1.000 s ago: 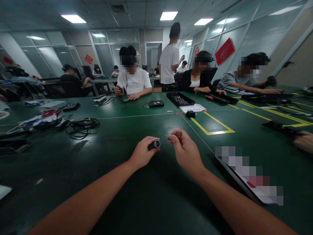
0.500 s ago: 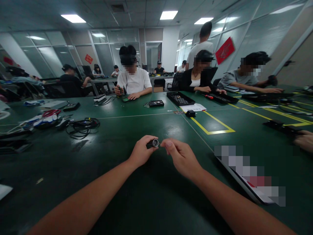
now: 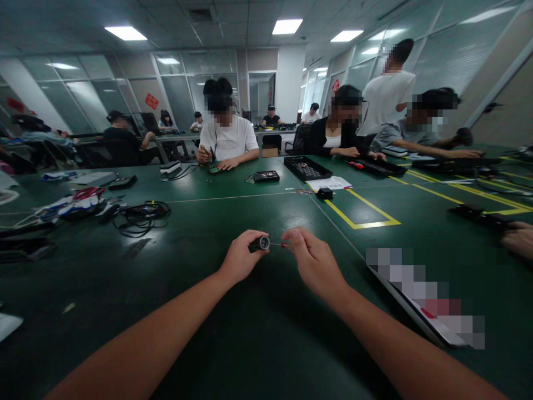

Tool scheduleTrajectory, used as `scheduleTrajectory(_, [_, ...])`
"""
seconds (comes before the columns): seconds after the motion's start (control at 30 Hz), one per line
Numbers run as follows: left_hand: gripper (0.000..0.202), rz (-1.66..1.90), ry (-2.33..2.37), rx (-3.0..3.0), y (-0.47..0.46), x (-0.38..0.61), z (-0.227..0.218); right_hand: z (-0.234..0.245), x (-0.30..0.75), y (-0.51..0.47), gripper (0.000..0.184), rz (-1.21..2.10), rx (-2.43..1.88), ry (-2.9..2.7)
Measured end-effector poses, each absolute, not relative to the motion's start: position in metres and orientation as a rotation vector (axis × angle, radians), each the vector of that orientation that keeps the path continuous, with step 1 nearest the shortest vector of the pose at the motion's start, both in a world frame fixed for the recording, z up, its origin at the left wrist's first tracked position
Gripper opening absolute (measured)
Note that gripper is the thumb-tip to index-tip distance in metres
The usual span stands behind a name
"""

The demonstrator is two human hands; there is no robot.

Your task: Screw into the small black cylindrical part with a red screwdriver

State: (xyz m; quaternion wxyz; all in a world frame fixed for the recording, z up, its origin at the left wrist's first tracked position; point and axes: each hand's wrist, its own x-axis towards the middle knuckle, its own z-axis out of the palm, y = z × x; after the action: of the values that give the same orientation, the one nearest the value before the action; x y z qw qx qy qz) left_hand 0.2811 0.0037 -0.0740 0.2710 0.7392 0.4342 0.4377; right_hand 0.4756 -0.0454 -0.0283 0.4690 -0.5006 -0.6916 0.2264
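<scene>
My left hand (image 3: 241,256) is closed around a short black cylinder (image 3: 263,243) whose round, silvery, hollow-looking end faces me; its kind is not certain. Fingers and thumb of my right hand (image 3: 315,258) are pinched on a slim screwdriver (image 3: 284,245). A red part of it shows beside the fingertips, and the rest of its handle is hidden in the hand. Its thin metal shaft points left to the rim of the cylinder; whether the tip touches it I cannot tell. Both hands are just above the green tabletop (image 3: 233,344).
A white-edged board (image 3: 416,311), partly blurred out, lies right of my right forearm. Coiled black cables (image 3: 141,216) are to the left. Farther off are a black parts tray (image 3: 307,168), a small black block (image 3: 325,193) and yellow tape (image 3: 377,225). Several co-workers sit around.
My right hand has shifted slightly right, away from the cylinder, and more of the screwdriver's shaft and its red part now shows. My left hand stays put. A standing person behind has moved right.
</scene>
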Motion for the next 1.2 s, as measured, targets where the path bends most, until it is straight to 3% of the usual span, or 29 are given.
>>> scheduleTrajectory(0.37, [0.035, 1.178, 1.195, 1.991, 0.0045, 0.2803, -0.0738, -0.032, 0.4753, -0.0419, 0.018, 0.532, -1.294, -1.669])
scheduleTrajectory(0.6, [0.035, 1.177, 1.175, 2.005, 0.0044, 0.2806, -0.0756, -0.0284, 0.4771, -0.0416, 0.046, 0.596, -1.31, -1.689])
scheduleTrajectory(0.87, [0.036, 1.188, 1.172, 2.057, 0.0071, 0.2805, -0.0789, -0.0298, 0.4754, -0.0431, 0.019, 0.633, -1.29, -1.641])
scheduleTrajectory(1.07, [0.034, 1.171, 1.189, 2.054, 0.0062, 0.2801, -0.0774, -0.0274, 0.478, -0.0405, 0.047, 0.614, -1.326, -1.651])
scheduleTrajectory(1.2, [0.034, 1.164, 1.179, 2.063, 0.0057, 0.2802, -0.0761, -0.0335, 0.4764, -0.039, 0.033, 0.647, -1.317, -1.622])
